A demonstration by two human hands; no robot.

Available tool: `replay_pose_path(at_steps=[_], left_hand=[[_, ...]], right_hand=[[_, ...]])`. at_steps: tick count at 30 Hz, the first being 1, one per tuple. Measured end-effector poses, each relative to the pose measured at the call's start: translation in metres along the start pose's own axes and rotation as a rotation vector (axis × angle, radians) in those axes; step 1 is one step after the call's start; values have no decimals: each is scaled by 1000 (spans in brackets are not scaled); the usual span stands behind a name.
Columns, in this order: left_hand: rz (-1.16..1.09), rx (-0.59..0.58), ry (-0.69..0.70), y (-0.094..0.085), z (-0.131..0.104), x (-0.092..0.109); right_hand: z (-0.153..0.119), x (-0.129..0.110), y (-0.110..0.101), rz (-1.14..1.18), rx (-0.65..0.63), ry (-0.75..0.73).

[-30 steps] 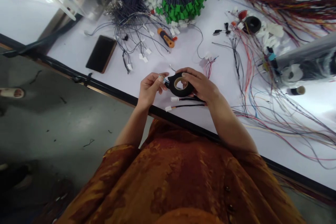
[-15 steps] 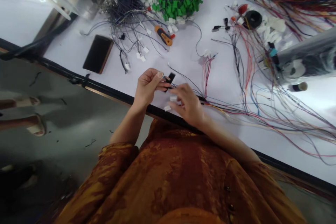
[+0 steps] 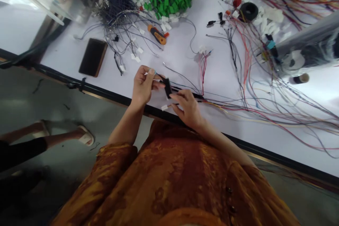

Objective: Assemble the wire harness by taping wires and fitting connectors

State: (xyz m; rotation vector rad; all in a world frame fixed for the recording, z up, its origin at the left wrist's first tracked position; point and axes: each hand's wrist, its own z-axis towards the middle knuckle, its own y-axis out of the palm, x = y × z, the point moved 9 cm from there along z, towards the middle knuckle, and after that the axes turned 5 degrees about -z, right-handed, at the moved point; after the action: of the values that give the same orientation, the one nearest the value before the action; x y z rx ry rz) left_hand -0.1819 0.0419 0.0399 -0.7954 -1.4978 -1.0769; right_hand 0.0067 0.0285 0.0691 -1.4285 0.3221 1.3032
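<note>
My left hand point(image 3: 142, 87) is closed in a pinch on a thin dark wire point(image 3: 159, 75), with a small bluish bit showing at the thumb tip. Its lower fingers reach the side of a black rectangular block point(image 3: 167, 88). My right hand point(image 3: 188, 108) has its fingertips at the block's lower end; thumb and index finger stand a little apart. Below the block, a white connector point(image 3: 164, 107) lies near the table edge on its wire. Dark sleeved wires point(image 3: 194, 94) run right from behind the block.
A phone point(image 3: 93, 57) and an orange-black cutter point(image 3: 156, 34) lie on the table. Behind are bundled wires with green connectors point(image 3: 174, 3). Loose wires point(image 3: 246, 102), a black tape roll point(image 3: 249, 11) and a plastic-wrapped roll point(image 3: 307, 53) lie right. Another person's foot point(image 3: 86, 136) is on the floor.
The black block has turned more upright between my hands, and my right fingertips have come to its lower end. The view has shifted slightly. The other person's feet have moved right.
</note>
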Motion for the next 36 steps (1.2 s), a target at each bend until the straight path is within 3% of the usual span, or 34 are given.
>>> replay_pose_path(at_steps=[2, 5, 7, 9, 11, 14, 17, 20, 23, 26, 28, 30, 33, 34, 36], left_hand=[[38, -78, 35, 10, -7, 15], [127, -188, 106, 24, -20, 37], [107, -156, 119, 21, -22, 38], [17, -57, 85, 10, -18, 25], [-79, 0, 16, 1, -14, 4], [-155, -134, -60, 11, -13, -21], [-106, -267, -46, 28, -20, -27], [-8, -169, 1, 31, -19, -24], [27, -65, -3, 32, -14, -20], [-6, 1, -38, 31, -13, -14], [37, 5, -3, 32, -18, -1], [187, -71, 126, 40, -29, 20], [451, -297, 348, 66, -50, 44], [487, -322, 391, 69, -53, 46], [428, -213, 400, 61, -49, 43]], right_hand=[[16, 6, -5, 175, 93, 95], [48, 42, 3, 543, 155, 404], [57, 66, 14, 726, 139, 581], [52, 85, 15, 826, 161, 666], [41, 97, 9, 850, 201, 667], [28, 101, 2, 837, 223, 635], [27, 100, 2, 821, 220, 611], [27, 94, -1, 709, 196, 558], [13, 68, -18, 386, 173, 367], [-11, 22, -25, -42, 44, 93], [-18, 1, -23, -113, -27, -6], [-7, 1, -26, 43, 20, 60], [25, 37, -21, 407, 138, 348], [33, 50, -15, 508, 145, 434], [37, 68, -6, 614, 146, 522]])
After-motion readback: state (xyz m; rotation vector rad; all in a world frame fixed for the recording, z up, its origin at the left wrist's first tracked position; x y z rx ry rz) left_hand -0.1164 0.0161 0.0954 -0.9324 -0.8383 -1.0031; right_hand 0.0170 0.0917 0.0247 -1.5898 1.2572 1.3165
